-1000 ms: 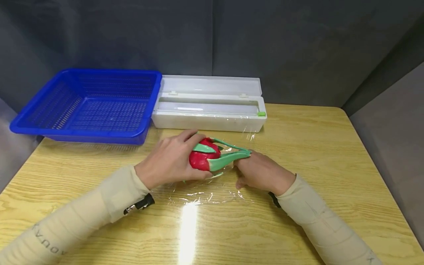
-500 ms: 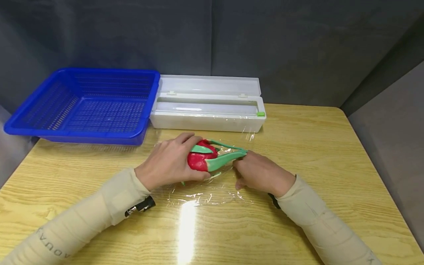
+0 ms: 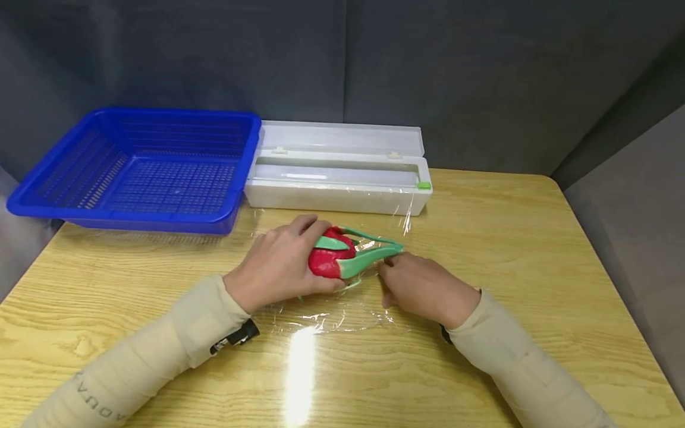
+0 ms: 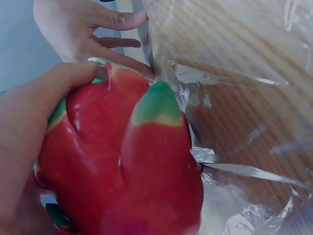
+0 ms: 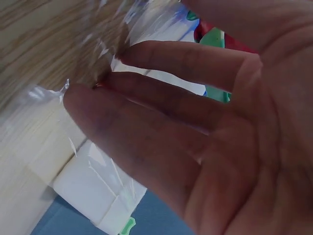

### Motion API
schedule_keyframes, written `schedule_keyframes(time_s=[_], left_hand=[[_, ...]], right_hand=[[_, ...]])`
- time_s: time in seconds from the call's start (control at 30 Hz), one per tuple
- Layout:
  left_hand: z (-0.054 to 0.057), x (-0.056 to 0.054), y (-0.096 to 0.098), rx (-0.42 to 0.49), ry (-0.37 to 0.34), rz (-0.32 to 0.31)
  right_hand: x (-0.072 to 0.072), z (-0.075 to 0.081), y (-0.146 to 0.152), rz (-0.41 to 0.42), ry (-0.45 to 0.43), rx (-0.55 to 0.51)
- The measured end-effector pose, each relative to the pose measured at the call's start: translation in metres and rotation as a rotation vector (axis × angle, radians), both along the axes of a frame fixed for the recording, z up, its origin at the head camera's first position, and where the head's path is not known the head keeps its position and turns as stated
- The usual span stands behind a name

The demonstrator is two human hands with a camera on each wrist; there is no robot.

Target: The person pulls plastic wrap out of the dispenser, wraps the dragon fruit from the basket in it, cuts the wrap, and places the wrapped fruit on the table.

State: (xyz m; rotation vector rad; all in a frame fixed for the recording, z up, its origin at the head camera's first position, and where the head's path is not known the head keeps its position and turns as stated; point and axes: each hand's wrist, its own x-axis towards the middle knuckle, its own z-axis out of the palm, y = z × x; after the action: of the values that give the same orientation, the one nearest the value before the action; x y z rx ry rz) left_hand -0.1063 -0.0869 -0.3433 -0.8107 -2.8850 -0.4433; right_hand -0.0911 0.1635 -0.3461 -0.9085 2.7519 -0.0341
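The wooden table (image 3: 508,249) gives a firm base, so working low against it should make handling steadier. On its far left stands the blue basket (image 3: 160,225), close against the end of the white box (image 3: 337,199), whose lid is tipped back. Clear film (image 3: 338,321) lies crinkled on the table in front of the box and seems to run up its front to the roll (image 3: 332,173) inside; smoothing the film before drawing it in would probably spare bunching.

The left hand (image 3: 280,264) is wrapped round the fruit, thumb on the near side; a light, even grip should do, since squeezing might make it slip. The right hand (image 3: 428,285) grips nothing: its fingers are extended, tips at the film, just beside the fruit. Sliding those fingertips flat beneath the edge looks kinder to thin film than plucking at it.

The fruit (image 3: 325,263) is over the film, between both hands, its long green leaves (image 3: 369,259) pointing towards the right hand; these tips are the likeliest to poke through, so fold them gently
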Motion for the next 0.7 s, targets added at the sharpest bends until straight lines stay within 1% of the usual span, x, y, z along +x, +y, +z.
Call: schedule_keyframes(time_s=[0.13,0.3,0.5,0.6,0.7], left_hand=[[-0.001,0.0,0.0,0.011,0.01,-0.005],[-0.003,0.002,0.0,0.02,0.039,-0.005],[-0.003,0.007,0.004,-0.003,0.059,-0.007],[-0.004,0.009,0.005,-0.02,0.067,-0.003],[-0.005,0.01,0.006,-0.029,0.07,0.006]], right_hand=[[0.001,-0.001,0.0,0.001,0.009,-0.007],[0.004,0.002,-0.002,-0.002,-0.026,0.017],[0.012,0.012,-0.004,-0.035,-0.074,0.02],[0.015,0.017,-0.004,-0.027,-0.073,0.026],[0.019,0.02,-0.006,0.001,-0.054,0.031]])
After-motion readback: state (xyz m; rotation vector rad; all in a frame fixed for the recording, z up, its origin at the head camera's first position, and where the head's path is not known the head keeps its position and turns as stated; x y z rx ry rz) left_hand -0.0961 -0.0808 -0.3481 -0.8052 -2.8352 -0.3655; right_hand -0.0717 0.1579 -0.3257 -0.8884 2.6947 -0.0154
